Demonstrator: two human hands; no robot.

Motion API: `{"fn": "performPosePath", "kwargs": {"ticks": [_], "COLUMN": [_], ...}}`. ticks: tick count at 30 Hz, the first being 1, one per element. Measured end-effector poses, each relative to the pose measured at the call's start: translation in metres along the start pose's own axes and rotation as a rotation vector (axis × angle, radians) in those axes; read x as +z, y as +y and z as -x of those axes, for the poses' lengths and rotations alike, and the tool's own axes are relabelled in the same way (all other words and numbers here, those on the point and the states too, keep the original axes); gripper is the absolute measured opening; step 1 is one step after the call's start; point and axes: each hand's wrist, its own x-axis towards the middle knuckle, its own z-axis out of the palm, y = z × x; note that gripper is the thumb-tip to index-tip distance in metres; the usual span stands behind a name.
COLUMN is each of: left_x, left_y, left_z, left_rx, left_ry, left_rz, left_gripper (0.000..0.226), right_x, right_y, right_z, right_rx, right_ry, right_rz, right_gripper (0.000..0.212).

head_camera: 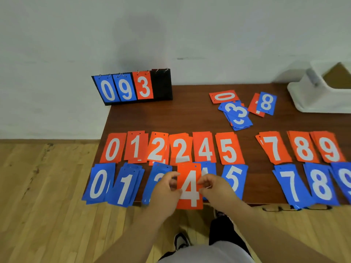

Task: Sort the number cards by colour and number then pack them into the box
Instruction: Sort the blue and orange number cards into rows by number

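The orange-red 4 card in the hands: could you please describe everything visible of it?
The orange-red rectangular card bears a white 4 and a punched hole near its top edge, seemingly thin stiff plastic. Held upright, face to the camera, it is pinched at its left edge by the left hand and at its right by the right hand, covering part of the blue 4 card.

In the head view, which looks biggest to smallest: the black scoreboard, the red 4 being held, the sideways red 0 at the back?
1. black scoreboard
2. red 4 card
3. sideways red 0 card
The 4 is nearer the camera, so it may only look bigger than the 0.
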Motion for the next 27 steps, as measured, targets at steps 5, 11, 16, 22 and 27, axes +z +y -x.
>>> {"fn": "performPosePath", "kwargs": {"ticks": [5, 11, 16, 22, 27], "left_x": [0.039, 0.064, 0.078, 0.081, 0.084], "left_y": [0.017, 0.025, 0.033, 0.066, 0.096], "left_z": [-0.016, -0.022, -0.031, -0.082, -0.142], "left_rx": [0.017, -0.038, -0.102, -0.039, 0.069], "left_ry": [-0.022, -0.026, 0.004, 0.106, 0.204], "left_rz": [-0.058, -0.023, 0.05, -0.079, -0.294], "left_gripper": [0.044, 0.043, 0.043, 0.047, 0.045], "right_x": [-0.026, -0.048, -0.066, -0.096, -0.109], "right_y": [0.023, 0.039, 0.044, 0.019, -0.009], "right_z": [-0.015, -0.03, -0.047, -0.098, -0.154], "right_rx": [0.058, 0.013, -0.026, -0.149, -0.215], "right_ry": [0.051, -0.004, -0.055, -0.013, 0.056], "right_rz": [0.071, 0.128, 0.122, 0.187, 0.283], "right_gripper": [0.018, 0.017, 0.018, 0.02, 0.025]}}
